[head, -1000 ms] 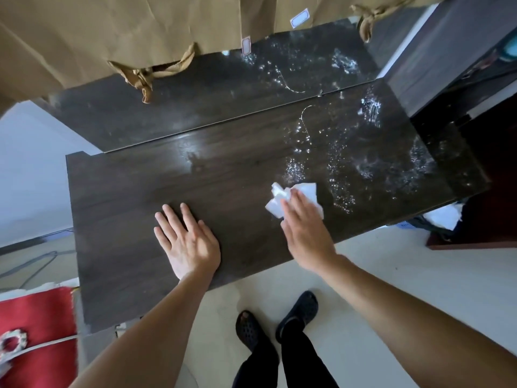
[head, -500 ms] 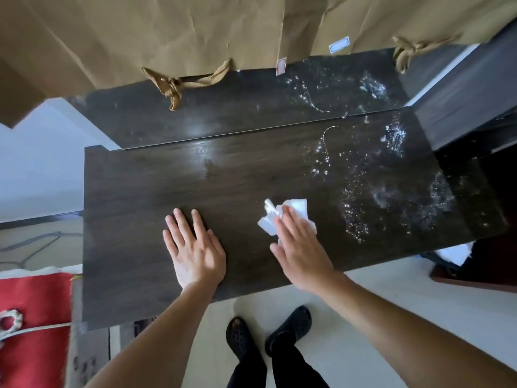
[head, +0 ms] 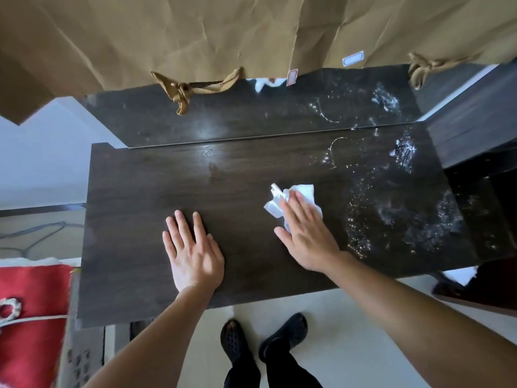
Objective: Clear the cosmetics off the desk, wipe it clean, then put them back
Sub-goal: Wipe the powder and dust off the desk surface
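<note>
Slid slightly left in frame, it seems: right hand (head: 306,238), fingers (head: 303,212) straight, presses the tissue (head: 305,191); left hand (head: 193,253) rests flat, holding nothing, on the worktop (head: 134,219).

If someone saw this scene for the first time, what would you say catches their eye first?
Probably the white tissue pressed under the right hand, bright against the middle of the dark desk. Next, the white speckled residue across the desk's right part, and the left hand lying flat nearer the front edge.
</note>
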`<control>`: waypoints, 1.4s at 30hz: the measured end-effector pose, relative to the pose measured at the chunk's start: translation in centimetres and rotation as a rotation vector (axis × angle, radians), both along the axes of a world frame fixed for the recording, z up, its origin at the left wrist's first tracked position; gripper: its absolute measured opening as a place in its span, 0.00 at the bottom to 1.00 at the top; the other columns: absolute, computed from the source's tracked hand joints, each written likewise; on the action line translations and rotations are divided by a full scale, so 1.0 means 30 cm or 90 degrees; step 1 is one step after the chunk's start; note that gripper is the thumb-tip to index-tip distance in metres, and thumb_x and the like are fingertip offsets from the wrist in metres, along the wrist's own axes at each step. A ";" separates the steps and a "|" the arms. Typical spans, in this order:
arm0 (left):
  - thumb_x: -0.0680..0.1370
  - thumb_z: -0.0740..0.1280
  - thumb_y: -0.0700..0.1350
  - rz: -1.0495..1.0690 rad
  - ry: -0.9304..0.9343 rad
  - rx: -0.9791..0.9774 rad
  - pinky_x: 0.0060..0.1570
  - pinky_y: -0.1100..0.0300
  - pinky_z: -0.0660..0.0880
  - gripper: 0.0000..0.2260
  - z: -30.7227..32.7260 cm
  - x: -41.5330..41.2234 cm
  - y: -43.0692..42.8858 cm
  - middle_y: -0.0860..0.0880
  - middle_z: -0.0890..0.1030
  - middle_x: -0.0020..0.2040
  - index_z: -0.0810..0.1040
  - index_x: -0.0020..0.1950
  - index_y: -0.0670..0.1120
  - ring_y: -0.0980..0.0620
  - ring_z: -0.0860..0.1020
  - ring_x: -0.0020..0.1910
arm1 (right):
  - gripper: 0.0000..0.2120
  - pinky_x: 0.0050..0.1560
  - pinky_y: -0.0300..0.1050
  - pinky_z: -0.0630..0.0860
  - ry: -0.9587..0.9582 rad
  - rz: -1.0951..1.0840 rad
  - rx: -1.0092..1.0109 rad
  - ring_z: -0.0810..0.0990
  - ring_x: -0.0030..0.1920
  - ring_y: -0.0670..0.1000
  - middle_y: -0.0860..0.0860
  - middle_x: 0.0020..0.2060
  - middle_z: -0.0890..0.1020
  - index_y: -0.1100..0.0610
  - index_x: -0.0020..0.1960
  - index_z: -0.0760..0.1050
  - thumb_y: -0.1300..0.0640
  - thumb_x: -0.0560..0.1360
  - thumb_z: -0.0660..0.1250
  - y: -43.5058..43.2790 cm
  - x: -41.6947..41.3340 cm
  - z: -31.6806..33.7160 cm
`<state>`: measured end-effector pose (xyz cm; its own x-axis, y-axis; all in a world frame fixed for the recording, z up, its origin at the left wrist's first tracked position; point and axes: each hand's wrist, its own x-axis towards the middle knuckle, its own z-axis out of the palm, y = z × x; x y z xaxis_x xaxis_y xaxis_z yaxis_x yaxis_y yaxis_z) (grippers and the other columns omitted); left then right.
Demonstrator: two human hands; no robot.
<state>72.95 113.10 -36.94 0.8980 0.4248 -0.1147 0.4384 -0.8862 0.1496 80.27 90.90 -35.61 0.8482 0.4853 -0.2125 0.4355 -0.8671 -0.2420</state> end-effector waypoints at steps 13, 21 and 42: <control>0.78 0.47 0.50 0.009 0.011 0.017 0.74 0.42 0.48 0.27 -0.009 0.019 -0.008 0.37 0.53 0.77 0.59 0.76 0.43 0.39 0.49 0.76 | 0.34 0.75 0.54 0.52 -0.009 -0.005 0.022 0.52 0.76 0.56 0.59 0.76 0.56 0.62 0.75 0.56 0.41 0.77 0.45 0.041 0.154 -0.020; 0.78 0.49 0.50 0.008 -0.010 0.024 0.74 0.43 0.47 0.26 -0.008 0.040 -0.014 0.38 0.54 0.77 0.60 0.75 0.43 0.39 0.50 0.76 | 0.31 0.73 0.58 0.52 -0.021 -0.380 -0.048 0.50 0.75 0.61 0.65 0.74 0.55 0.66 0.74 0.53 0.45 0.80 0.49 -0.249 0.594 0.000; 0.78 0.50 0.49 -0.006 -0.013 0.013 0.73 0.42 0.51 0.25 -0.012 0.056 -0.009 0.36 0.56 0.76 0.62 0.74 0.42 0.37 0.52 0.76 | 0.12 0.35 0.45 0.68 -0.081 -0.310 0.246 0.74 0.36 0.48 0.52 0.39 0.74 0.54 0.37 0.70 0.49 0.65 0.71 0.174 0.414 -0.017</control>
